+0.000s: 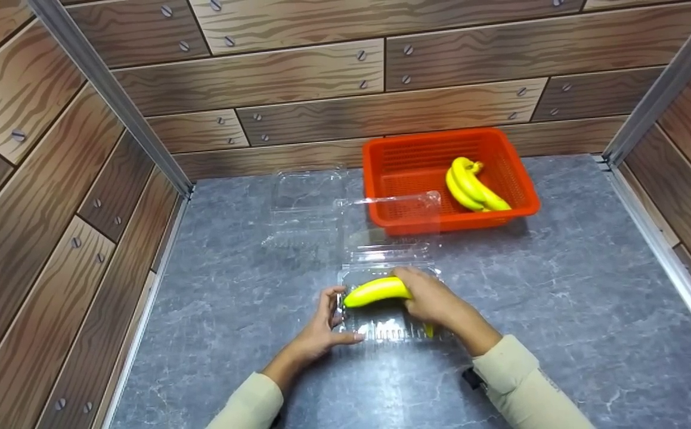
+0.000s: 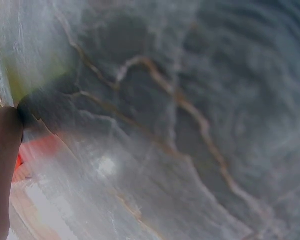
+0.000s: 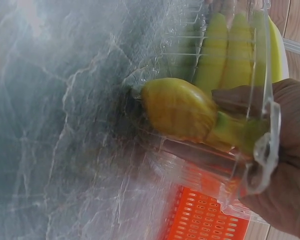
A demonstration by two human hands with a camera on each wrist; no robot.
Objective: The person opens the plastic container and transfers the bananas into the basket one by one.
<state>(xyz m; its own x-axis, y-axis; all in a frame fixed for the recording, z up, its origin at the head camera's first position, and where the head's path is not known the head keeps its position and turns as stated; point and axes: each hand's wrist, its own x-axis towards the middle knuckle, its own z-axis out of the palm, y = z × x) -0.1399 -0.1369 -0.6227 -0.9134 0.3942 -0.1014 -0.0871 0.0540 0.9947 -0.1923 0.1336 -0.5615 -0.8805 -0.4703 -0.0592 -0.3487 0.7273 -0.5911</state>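
Observation:
In the head view a clear plastic clamshell container (image 1: 388,331) lies on the grey marbled table, its lid (image 1: 390,255) swung back away from the person. My right hand (image 1: 434,298) grips a bunch of bananas (image 1: 376,291) over the container's base. One banana points left, and a yellow tip shows below the hand. At the container's left side, my left hand (image 1: 320,333) holds the edge, with the thumb along the front. Through the clear wall in the right wrist view, several bananas (image 3: 212,55) show beside the right hand (image 3: 292,150).
A red plastic basket (image 1: 375,179) stands at the back right with another banana bunch (image 1: 467,185) inside. Left of it lies a second clear container (image 1: 306,193), also with its lid up. Wood-patterned panels (image 1: 297,83) enclose the table at the back and sides.

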